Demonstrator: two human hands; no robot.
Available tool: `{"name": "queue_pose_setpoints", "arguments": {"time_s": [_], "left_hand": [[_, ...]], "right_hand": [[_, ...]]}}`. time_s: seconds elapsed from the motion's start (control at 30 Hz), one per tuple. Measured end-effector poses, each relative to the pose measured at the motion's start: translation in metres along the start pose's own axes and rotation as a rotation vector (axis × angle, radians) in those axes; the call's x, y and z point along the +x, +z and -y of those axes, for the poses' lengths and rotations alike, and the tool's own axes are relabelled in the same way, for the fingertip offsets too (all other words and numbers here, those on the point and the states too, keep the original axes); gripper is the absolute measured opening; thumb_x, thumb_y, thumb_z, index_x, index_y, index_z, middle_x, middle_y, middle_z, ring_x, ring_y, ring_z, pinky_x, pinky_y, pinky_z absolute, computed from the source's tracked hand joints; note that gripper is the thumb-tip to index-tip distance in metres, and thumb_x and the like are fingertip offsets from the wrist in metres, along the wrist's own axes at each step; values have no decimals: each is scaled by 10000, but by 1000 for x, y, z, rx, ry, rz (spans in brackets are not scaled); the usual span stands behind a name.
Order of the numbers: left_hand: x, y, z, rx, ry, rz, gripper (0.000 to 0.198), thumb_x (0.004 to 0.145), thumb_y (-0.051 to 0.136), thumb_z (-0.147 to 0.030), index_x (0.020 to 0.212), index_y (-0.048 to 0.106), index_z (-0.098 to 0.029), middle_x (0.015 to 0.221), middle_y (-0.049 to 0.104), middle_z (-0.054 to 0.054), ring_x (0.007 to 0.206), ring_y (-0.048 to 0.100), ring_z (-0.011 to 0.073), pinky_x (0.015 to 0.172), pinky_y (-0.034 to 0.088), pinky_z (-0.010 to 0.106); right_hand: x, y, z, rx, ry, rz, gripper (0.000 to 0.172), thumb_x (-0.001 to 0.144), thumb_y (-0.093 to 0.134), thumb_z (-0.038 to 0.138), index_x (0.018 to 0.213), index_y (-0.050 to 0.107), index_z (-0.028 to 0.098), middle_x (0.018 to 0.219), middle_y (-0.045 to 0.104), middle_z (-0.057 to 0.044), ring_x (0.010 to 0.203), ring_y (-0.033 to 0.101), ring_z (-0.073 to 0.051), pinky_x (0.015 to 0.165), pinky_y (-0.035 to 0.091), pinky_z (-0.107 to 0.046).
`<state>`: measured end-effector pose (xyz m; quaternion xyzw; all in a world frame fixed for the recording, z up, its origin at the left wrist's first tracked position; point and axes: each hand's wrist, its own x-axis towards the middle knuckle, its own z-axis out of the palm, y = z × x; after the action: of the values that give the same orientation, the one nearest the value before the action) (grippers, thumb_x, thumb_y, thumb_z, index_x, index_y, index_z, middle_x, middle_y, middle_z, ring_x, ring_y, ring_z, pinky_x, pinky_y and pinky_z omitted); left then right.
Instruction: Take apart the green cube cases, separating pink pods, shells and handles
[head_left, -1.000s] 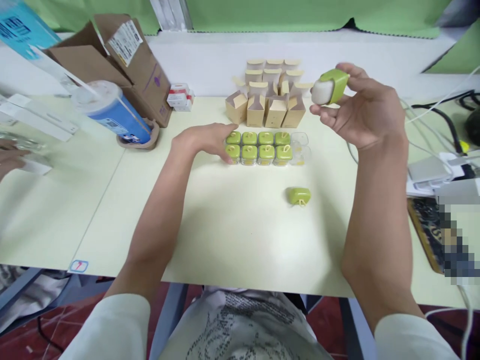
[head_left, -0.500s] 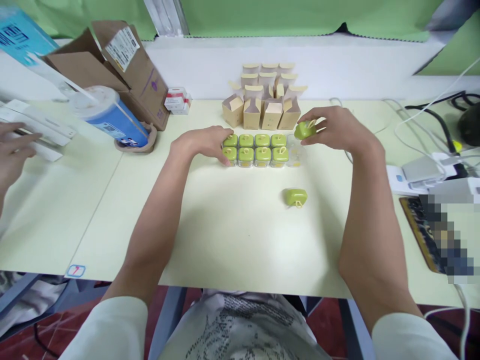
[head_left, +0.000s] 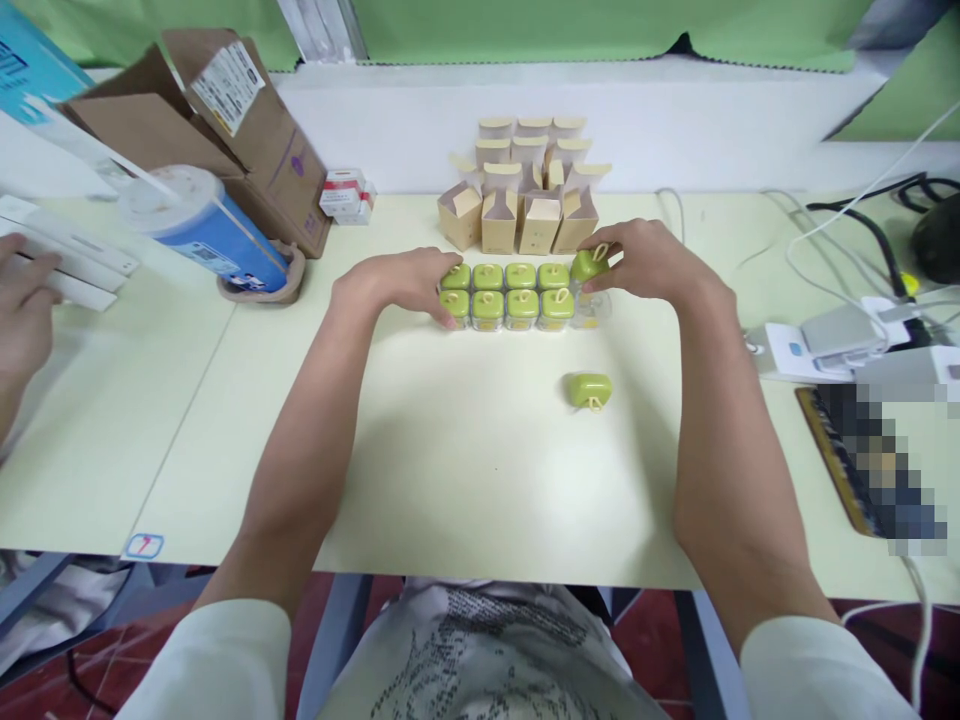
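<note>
Two rows of small clear square jars with green lids stand side by side. My left hand is closed around their left end, its thumb at the front jar and its fingers at the back one. Between the thumb and fingers of my right hand, a green lid with a pale yellow loop sits at the back jar at the right end. In front of that jar is an uncovered clear jar, its top showing. Another green lid lies on its side on the table, its loop toward me.
Several open small tan cartons stand behind the jars by the wall. To the left are a large blue cup, a cardboard box and small red-and-white boxes. Another person's hand touches white boxes. Cables and a power strip lie right.
My right hand has moved left and brought the green lid from beside the row onto the back right jar. My left hand keeps its place at the left end.
</note>
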<state>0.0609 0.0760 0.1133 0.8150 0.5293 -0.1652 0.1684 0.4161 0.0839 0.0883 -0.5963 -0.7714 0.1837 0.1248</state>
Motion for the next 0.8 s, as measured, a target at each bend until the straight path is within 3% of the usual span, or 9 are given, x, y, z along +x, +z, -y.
{"name": "queue_pose_setpoints", "arguments": {"time_s": [0.3,0.53,0.67,0.8], "left_hand": [[1,1,1,-5,1,5,915,773,844,-664,1547,619,-231,1570,725,145,1385,724,385,991,539,384],[1,1,1,-13,0,7,940,757,837,-682,1564,617,-251,1553,720,145,1376,720,400,1013,542,398],[0,0,0,-15,-5,16,983,762,834,-680,1611,595,-246,1559,713,151,1384,719,400,1054,539,400],[-1,-1,-1,-31,-11,15,997,754,851,-670,1628,598,-261,1583,712,147,1413,711,421,1072,539,413]], "right_hand": [[-10,-9,17,-22,35,9,615,867,994,161,1465,853,128,1276,875,-194,1215,810,-405,1129,651,-550],[-8,-8,14,-41,30,24,594,857,995,160,1434,855,138,1275,868,-187,1215,801,-390,1129,654,-553],[-4,-5,3,4,-17,29,517,850,973,177,1357,875,210,1261,882,-151,1247,813,-398,1172,653,-583],[-1,-3,-7,41,-26,6,323,884,918,208,1206,914,232,1235,894,-137,1234,823,-434,1173,651,-646]]}}
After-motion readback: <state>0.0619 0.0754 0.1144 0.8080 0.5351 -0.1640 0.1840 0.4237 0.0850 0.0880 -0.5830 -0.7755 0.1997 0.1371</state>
